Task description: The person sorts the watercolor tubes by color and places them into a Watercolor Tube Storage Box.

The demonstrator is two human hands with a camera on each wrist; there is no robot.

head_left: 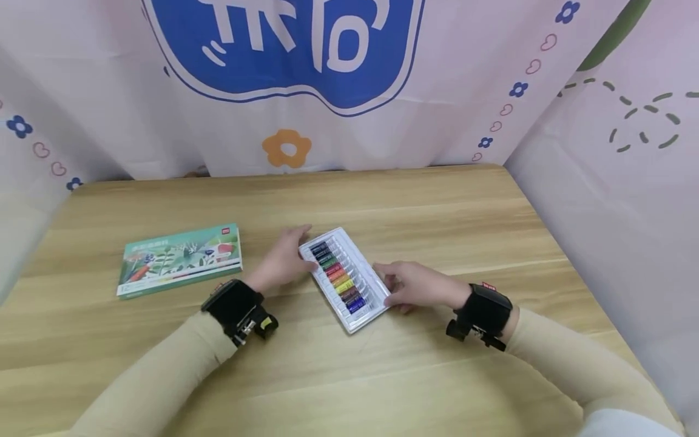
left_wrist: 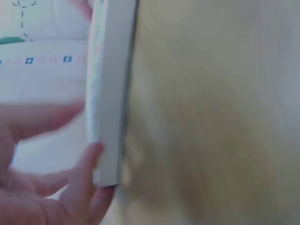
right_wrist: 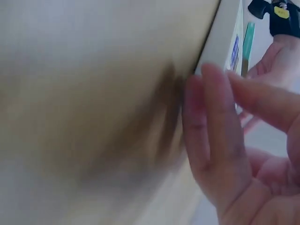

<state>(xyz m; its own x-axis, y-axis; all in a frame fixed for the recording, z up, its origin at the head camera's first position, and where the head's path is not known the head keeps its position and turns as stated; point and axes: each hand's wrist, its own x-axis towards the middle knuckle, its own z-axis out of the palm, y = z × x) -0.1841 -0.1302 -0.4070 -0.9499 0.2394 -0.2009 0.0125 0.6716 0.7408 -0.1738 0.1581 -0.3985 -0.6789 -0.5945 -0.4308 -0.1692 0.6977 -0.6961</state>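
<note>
A white plastic tray [head_left: 367, 274] of small paint tubes [head_left: 340, 276] lies at a slant in the middle of the table. Its tubes form a row running from dark ones through green, red, orange and yellow to blue. My left hand [head_left: 284, 258] grips the far left corner, its thumb on the near side. At the right edge, near the closer corner, my right hand [head_left: 415, 284] pinches the tray between thumb and fingers. The left wrist view has the tray's pale side wall [left_wrist: 112, 93] upright beside the left hand [left_wrist: 51, 192]. Fingertips of the right hand [right_wrist: 234, 150] meet that wall in the right wrist view.
Left of the tray, a flat turquoise box [head_left: 180, 261] with printed plants and vegetables lies on the wood-grain table [head_left: 349, 376]. Behind the table hangs a printed curtain [head_left: 349, 139], and another pale curtain [head_left: 628, 212] borders the right side.
</note>
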